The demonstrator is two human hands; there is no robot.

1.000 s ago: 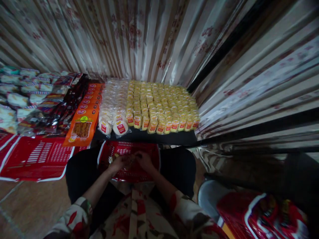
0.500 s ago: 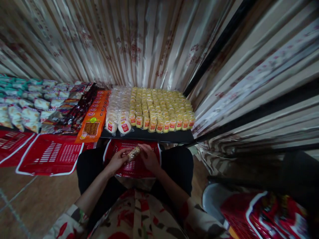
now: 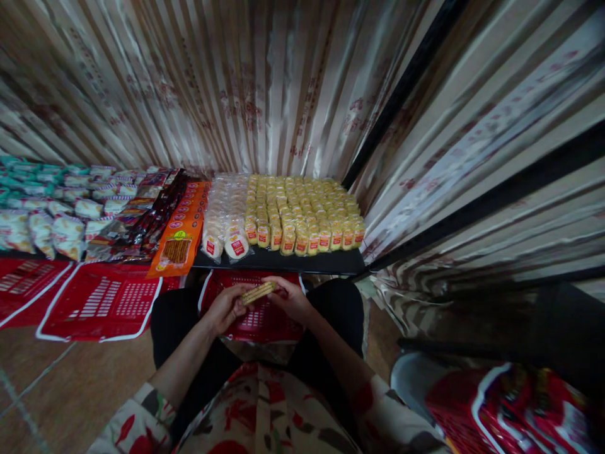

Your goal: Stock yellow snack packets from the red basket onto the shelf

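Observation:
Between both hands, above the lap, is a small oblong yellowish snack pack (image 3: 258, 292) with light and dark stripes along its length; its exact kind is not clear. The fingers of my left hand (image 3: 227, 307) are closed around its left end. At the right end, my right hand (image 3: 292, 300) pinches it between thumb and fingers. Directly beneath is a red plastic basket (image 3: 255, 328) with white edging, set between my knees. Just beyond the hands, rows of yellow wrapped cakes (image 3: 302, 217) stand packed on a black table (image 3: 302, 263).
Left of the cakes lie round white wrapped pieces (image 3: 236, 243), an orange snack bag (image 3: 177, 246), dark packets (image 3: 137, 221) and white-and-green packets (image 3: 66, 233). Red baskets (image 3: 101, 302) sit at the left. A basket of red packages (image 3: 524, 403) is at lower right. A striped curtain (image 3: 265, 82) hangs behind.
The snack pack has been turned, so its striped side shows instead of a glossy, lumpy face. Both hands stay on it. The camera view has shifted slightly.

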